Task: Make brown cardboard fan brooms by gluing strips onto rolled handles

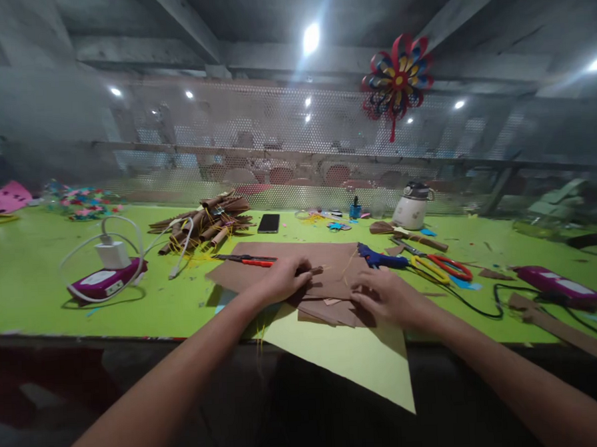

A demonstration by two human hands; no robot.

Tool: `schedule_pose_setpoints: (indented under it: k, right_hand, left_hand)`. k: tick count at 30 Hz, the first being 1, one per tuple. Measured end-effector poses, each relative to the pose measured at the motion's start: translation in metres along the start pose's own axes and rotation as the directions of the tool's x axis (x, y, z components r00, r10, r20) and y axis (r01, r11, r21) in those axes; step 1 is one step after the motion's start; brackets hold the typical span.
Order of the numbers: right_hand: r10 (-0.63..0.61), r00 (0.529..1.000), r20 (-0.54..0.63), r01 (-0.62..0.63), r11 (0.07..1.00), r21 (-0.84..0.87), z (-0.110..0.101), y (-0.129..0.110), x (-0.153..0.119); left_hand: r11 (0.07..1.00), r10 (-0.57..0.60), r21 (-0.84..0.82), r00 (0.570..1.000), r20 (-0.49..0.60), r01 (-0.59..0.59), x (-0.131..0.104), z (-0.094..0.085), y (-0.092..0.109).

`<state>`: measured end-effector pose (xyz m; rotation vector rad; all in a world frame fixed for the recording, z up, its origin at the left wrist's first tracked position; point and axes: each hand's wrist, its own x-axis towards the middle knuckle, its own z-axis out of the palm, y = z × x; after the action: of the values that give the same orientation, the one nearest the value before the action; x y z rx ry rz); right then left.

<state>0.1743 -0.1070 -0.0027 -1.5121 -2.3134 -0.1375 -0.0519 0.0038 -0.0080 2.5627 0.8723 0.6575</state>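
My left hand (289,279) rests on a brown paper sheet (251,272), its fingers curled around something too small to make out. A thin brown scrap (317,270) pokes out by its fingertips. Over the sheet's right side, my right hand (385,295) has bent fingers spaced apart, the tips touching the paper's edge. Several smaller brown paper pieces (328,313) lie between the hands, on a pale yellow sheet (355,357) that overhangs the table edge. A red and black cutter (250,259) lies beyond my left hand. Just past my right hand is a blue glue gun (380,258).
On the green table (26,278) are rolled brown paper tubes (218,221), a phone (268,223), a purple power strip (104,280) with a white charger, red and yellow scissors (443,268), a white kettle (412,207) and another purple strip (559,285). Black cable runs at right.
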Motion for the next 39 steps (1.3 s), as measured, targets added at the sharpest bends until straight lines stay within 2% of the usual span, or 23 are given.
schedule_pose_setpoints:
  k: [3, 6, 8, 13, 18, 20, 22, 24, 26, 28, 32, 34, 36, 39]
  right_hand:
    - [0.113, 0.993, -0.010, -0.109, 0.976, 0.190, -0.001, 0.012, 0.017]
    - [0.170, 0.985, 0.015, -0.170, 0.965, 0.199, 0.007, 0.023, 0.037]
    - [0.127, 0.992, 0.003, -0.126, 0.976, 0.178, 0.013, 0.026, 0.047]
    - [-0.068, 0.995, -0.073, 0.078, 0.987, 0.138, 0.017, 0.026, 0.058]
    - [-0.111, 0.989, -0.094, 0.120, 0.989, 0.087, 0.013, 0.031, 0.052]
    - [-0.061, 0.993, -0.103, 0.072, 0.991, 0.113, 0.011, 0.035, 0.046]
    - [0.044, 0.995, -0.095, -0.029, 0.988, 0.154, 0.007, 0.041, 0.041]
    - [0.125, 0.992, -0.009, -0.121, 0.970, 0.212, 0.005, 0.045, 0.038]
    - [0.118, 0.985, 0.124, -0.149, 0.950, 0.274, 0.007, 0.046, 0.038]
    - [0.081, 0.980, 0.181, -0.136, 0.939, 0.314, 0.012, 0.044, 0.041]
    - [0.122, 0.990, 0.075, -0.141, 0.919, 0.368, 0.024, 0.038, 0.049]
    - [0.173, 0.984, 0.049, -0.177, 0.882, 0.437, 0.023, 0.040, 0.049]
    - [0.226, 0.972, 0.072, -0.228, 0.806, 0.547, 0.017, 0.043, 0.045]
    - [0.237, 0.962, 0.137, -0.255, 0.591, 0.765, 0.004, 0.043, 0.039]
  left_hand:
    - [1.000, 0.011, 0.003, 1.000, -0.011, -0.011, 0.000, 0.000, -0.001]
    - [0.999, 0.038, 0.022, 0.999, -0.027, -0.038, -0.002, 0.002, -0.002]
    - [0.997, 0.055, 0.048, 0.998, -0.043, -0.053, -0.003, 0.004, -0.002]
    - [0.992, 0.065, 0.108, 0.997, -0.041, -0.060, -0.004, 0.007, -0.004]
    - [0.993, 0.051, 0.107, 0.997, -0.061, -0.044, -0.003, 0.005, -0.001]
    - [0.995, 0.040, 0.099, 0.998, -0.056, -0.034, -0.002, 0.005, -0.001]
    - [0.995, 0.036, 0.094, 0.998, -0.052, -0.031, -0.002, 0.006, -0.001]
    - [0.995, 0.043, 0.096, 0.997, -0.061, -0.037, -0.002, 0.007, -0.002]
    - [0.994, 0.048, 0.101, 0.996, -0.073, -0.041, -0.002, 0.008, -0.003]
    - [0.994, 0.046, 0.107, 0.996, -0.081, -0.037, -0.002, 0.008, -0.003]
    - [0.994, 0.025, 0.105, 0.997, -0.072, -0.018, -0.003, 0.008, -0.001]
    - [0.994, 0.012, 0.106, 0.997, -0.072, -0.004, -0.003, 0.008, -0.001]
    - [0.993, 0.011, 0.115, 0.997, -0.079, -0.001, -0.003, 0.008, -0.001]
    - [0.991, 0.022, 0.131, 0.996, -0.086, -0.011, -0.002, 0.008, -0.001]
